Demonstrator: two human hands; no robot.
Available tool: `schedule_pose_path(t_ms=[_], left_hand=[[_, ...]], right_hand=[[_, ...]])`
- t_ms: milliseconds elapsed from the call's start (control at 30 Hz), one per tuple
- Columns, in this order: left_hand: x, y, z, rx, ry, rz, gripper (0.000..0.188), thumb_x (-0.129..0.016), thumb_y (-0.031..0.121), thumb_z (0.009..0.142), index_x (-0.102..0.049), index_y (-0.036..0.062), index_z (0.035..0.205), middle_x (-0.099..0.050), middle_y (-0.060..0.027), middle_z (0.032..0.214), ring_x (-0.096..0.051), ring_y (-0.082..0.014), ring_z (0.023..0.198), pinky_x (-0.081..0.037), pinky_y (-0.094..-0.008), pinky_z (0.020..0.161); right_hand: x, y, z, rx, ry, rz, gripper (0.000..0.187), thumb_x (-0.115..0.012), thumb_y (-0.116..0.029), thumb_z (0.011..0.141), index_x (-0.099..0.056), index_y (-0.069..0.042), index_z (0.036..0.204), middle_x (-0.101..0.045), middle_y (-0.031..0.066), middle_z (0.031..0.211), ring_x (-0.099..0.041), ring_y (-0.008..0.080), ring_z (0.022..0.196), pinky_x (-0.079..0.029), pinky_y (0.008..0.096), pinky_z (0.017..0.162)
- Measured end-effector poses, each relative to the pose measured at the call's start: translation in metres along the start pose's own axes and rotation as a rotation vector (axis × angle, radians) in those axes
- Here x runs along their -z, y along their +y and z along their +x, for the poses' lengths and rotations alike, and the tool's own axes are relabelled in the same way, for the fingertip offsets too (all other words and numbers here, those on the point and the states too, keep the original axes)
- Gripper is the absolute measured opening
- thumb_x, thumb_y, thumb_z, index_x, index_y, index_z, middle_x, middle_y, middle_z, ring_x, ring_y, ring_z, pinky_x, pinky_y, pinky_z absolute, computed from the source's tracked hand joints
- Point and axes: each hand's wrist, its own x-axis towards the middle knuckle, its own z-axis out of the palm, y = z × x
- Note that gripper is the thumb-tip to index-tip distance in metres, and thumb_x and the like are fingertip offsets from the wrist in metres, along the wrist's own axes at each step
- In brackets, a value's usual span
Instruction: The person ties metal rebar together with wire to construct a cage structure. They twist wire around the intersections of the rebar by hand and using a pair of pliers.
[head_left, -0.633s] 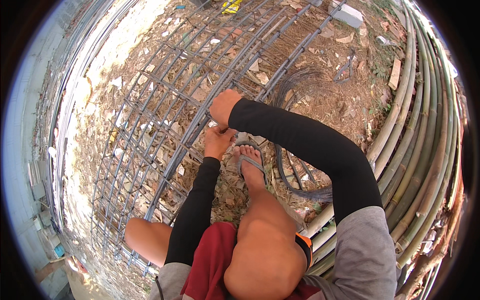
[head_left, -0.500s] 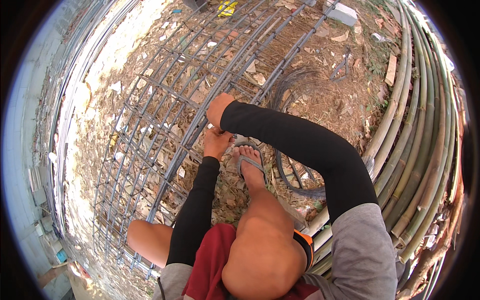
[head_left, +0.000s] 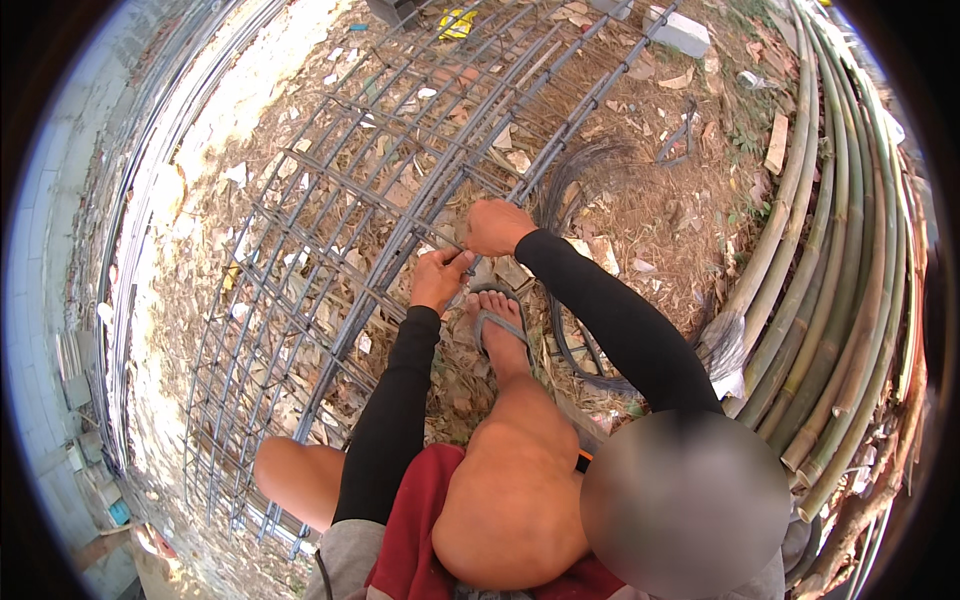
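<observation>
A cage of steel reinforcing bars (head_left: 330,180), made of long bars crossed by thinner stirrups, lies slantwise on the ground before me. At its near right side my left hand (head_left: 440,280) is closed, thumb and fingertips pinched together against a bar. Just above and to the right, my right hand (head_left: 497,228) is closed beside the same spot, its knuckles up. Whatever small thing the fingers of either hand hold is too small or hidden to make out. My sandalled foot (head_left: 497,325) is planted just below the hands.
A coil of thin dark wire (head_left: 562,335) lies right of my foot. Long bamboo poles (head_left: 815,250) are stacked along the right. Loose steel rods (head_left: 125,300) run along the left near a wall. A pale block (head_left: 680,32) stands beyond, and rubble and dry leaves litter the ground.
My right hand has moved right and slightly down, its wrist turning and the elbow dropping toward me. It no longer covers the cage's near bars. The left hand stays nearly in place.
</observation>
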Motion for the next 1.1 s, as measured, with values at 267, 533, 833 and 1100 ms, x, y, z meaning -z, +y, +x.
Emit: schedule_pose_path(t_ms=[267,533,833,1100], left_hand=[[-0.002,0.001,0.002,0.003,0.009,-0.028,0.033,-0.073,0.025,0.089,-0.071,-0.0052,0.103,-0.068,-0.0061,0.080,-0.059,-0.0116,0.062,-0.047,-0.0315,0.056],[0.001,0.001,0.002,-0.006,0.017,0.006,0.031,-0.074,0.025,0.089,-0.071,-0.0036,0.099,-0.068,-0.0055,0.081,-0.059,-0.0113,0.061,-0.046,-0.0307,0.055],[-0.007,0.010,-0.004,0.004,0.030,-0.094,0.023,-0.074,0.020,0.089,-0.070,-0.0004,0.100,-0.070,-0.0044,0.083,-0.060,-0.0100,0.061,-0.046,-0.0276,0.053],[-0.005,0.007,-0.003,-0.001,0.008,-0.030,0.024,-0.072,0.028,0.091,-0.071,0.0045,0.098,-0.070,0.0000,0.093,-0.060,-0.0075,0.070,-0.045,-0.0236,0.058]], right_hand=[[-0.097,0.035,-0.033,-0.135,0.254,1.074,0.041,-0.064,-0.028,0.092,-0.064,0.006,0.114,-0.071,0.0191,0.083,-0.069,0.0297,0.086,-0.052,0.0408,0.078],[-0.071,0.045,-0.035,-0.112,-0.101,1.162,0.042,-0.062,-0.026,0.096,-0.060,0.007,0.122,-0.049,0.0000,0.060,-0.039,0.0090,0.047,-0.032,0.0298,0.044],[-0.070,0.047,-0.021,-0.030,0.161,0.514,0.030,-0.065,-0.026,0.089,-0.069,0.003,0.091,-0.067,0.0209,0.074,-0.063,0.0356,0.066,-0.049,0.0457,0.066],[-0.081,0.023,-0.058,0.130,0.524,0.056,0.021,-0.059,-0.023,0.093,-0.063,-0.004,0.086,-0.067,0.0162,0.076,-0.064,0.0338,0.062,-0.051,0.0431,0.057]])
